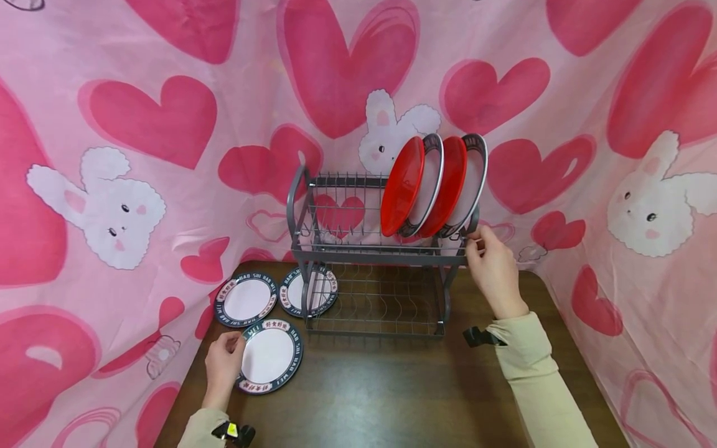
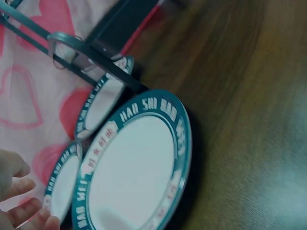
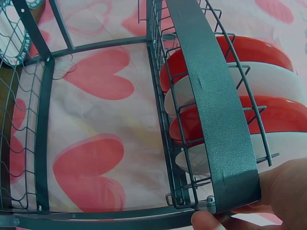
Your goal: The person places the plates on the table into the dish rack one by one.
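A two-tier dark grey dish rack (image 1: pixel 378 255) stands on the table. My right hand (image 1: pixel 495 270) grips its upper right front corner, with the thumb under the metal bar (image 3: pixel 223 105) in the right wrist view. Four plates lean upright at the upper tier's right end: red plates (image 1: pixel 402 186) alternate with white, dark-rimmed plates (image 1: pixel 470 186). Close to the left edge of a white plate with a lettered dark rim (image 1: pixel 271 356), my left hand (image 1: pixel 224 361) has loosely bent fingers (image 2: pixel 24 211). In the left wrist view they hold nothing and look apart from that plate.
Two more lettered plates lie flat farther back, one at the left (image 1: pixel 246 300) and one (image 1: pixel 308 291) partly behind the rack's left leg. Pink heart-and-rabbit cloth (image 1: pixel 151 124) surrounds the brown table (image 1: pixel 381 379) at the back and sides.
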Tool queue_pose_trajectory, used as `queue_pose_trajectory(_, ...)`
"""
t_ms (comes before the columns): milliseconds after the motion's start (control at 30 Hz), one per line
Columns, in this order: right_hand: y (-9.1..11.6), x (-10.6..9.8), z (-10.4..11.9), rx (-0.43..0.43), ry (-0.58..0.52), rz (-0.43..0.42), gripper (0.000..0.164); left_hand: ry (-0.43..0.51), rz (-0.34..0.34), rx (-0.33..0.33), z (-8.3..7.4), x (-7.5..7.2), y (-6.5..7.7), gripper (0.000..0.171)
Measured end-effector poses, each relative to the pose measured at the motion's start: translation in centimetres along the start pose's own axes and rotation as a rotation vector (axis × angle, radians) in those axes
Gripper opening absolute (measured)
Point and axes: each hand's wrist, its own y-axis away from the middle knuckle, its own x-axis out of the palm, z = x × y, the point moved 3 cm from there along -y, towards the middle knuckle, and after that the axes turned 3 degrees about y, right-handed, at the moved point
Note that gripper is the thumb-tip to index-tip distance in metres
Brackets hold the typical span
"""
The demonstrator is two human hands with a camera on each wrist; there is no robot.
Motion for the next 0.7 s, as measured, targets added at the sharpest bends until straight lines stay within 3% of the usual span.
queue_pose_trajectory(467, 0.0, 0.0, 0.1, -0.011, -0.003, 0.007, 0.016, -0.002, 0.052, -0.137, 3.6, 1.2, 0.5, 0.04)
queue_pose_trajectory(700, 0.1, 0.0, 0.0, -0.013, 0.009, 0.0, 0.016, -0.004, -0.021, -0.149, 4.2, 1.1, 0.8, 0.034)
